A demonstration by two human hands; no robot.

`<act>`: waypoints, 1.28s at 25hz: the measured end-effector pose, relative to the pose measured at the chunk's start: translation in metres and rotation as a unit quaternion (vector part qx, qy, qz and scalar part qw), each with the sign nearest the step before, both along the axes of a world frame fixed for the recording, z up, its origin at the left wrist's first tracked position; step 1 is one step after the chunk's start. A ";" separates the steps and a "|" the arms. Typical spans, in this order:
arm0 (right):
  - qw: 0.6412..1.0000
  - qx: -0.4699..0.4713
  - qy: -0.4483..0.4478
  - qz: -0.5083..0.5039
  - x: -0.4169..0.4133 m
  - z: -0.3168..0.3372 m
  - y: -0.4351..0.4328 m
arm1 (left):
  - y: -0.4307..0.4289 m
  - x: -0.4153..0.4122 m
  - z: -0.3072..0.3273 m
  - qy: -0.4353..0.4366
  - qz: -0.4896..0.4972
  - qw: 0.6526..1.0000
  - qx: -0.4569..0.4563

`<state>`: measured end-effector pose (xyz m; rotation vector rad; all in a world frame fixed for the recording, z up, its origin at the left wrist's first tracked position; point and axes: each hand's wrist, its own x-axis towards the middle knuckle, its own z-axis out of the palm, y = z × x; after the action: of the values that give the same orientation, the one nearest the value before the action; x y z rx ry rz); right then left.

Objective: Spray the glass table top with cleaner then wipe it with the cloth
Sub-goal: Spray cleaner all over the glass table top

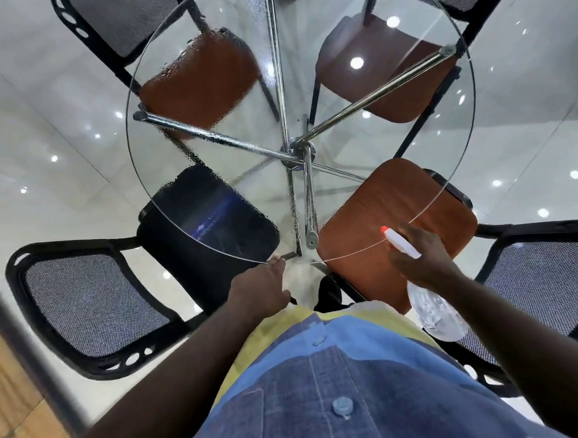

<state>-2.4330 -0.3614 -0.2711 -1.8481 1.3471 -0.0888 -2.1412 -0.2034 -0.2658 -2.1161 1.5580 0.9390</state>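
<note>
— Where is the cleaner?

— In my right hand [420, 257]. My fingers are wrapped round the neck of the spray bottle [431, 312]. Its white head with the red nozzle tip [384, 229] reaches over the near rim of the glass table top [409, 142], and the clear body hangs below my wrist, outside the rim.

— And your other hand?

— My left hand [260, 285] is at the table's near rim with its fingertips at the glass edge. I cannot tell whether they grip the edge or only touch it.

— How does the glass look?

— Fine droplets [190, 58] cover the table's left half and run down its middle. The right half reflects bright ceiling lights.

— What is below?

— Chrome legs [219, 139] meet under the table's centre. A brown chair seat [395, 208] sits under the near right part and a black chair seat [209, 215] under the near left.
</note>
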 end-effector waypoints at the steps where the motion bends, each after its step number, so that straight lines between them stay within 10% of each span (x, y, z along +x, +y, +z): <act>1: 1.000 -0.003 -0.003 -0.008 0.004 -0.001 -0.002 | -0.001 -0.001 0.001 0.004 0.001 1.000 0.006; 32: 0.994 -0.070 -0.087 0.001 0.121 0.052 -0.079 | -0.034 0.031 0.023 0.060 0.158 0.979 -0.114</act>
<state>-2.3118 -0.4405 -0.2189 -1.9091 1.2435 -0.3426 -2.1098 -0.2379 -0.2426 -2.5682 1.4729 1.0488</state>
